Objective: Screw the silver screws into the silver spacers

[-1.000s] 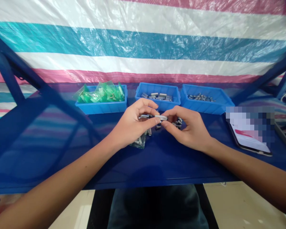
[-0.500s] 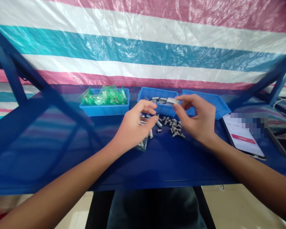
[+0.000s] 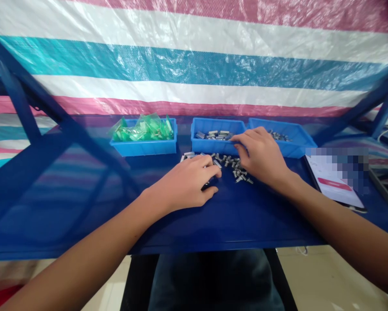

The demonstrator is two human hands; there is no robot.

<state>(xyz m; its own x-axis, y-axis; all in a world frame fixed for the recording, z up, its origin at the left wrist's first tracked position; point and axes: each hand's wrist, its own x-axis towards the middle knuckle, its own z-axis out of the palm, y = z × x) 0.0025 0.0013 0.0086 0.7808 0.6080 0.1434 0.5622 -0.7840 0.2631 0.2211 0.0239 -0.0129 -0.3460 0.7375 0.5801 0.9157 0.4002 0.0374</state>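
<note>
My left hand (image 3: 187, 183) lies palm down on the blue table (image 3: 213, 216), fingers pressed together and curled over a pile of small metal parts (image 3: 228, 163); what they grip is hidden. My right hand (image 3: 261, 155) reaches forward, its fingers stretched over the front rim of the middle blue bin (image 3: 209, 147), which holds small metal blocks (image 3: 213, 134). No block shows between those fingers. Loose screws lie on the table between both hands.
A blue bin (image 3: 143, 147) of green plastic bags stands at the back left. Another blue bin (image 3: 294, 149) with metal parts stands at the back right. A phone (image 3: 336, 183) lies on the right. Blue frame struts slant on both sides; a striped tarp hangs behind.
My right hand carried a metal block from the table's middle up to the middle bin and lowered onto its rim. My left hand dropped flat onto the parts.
</note>
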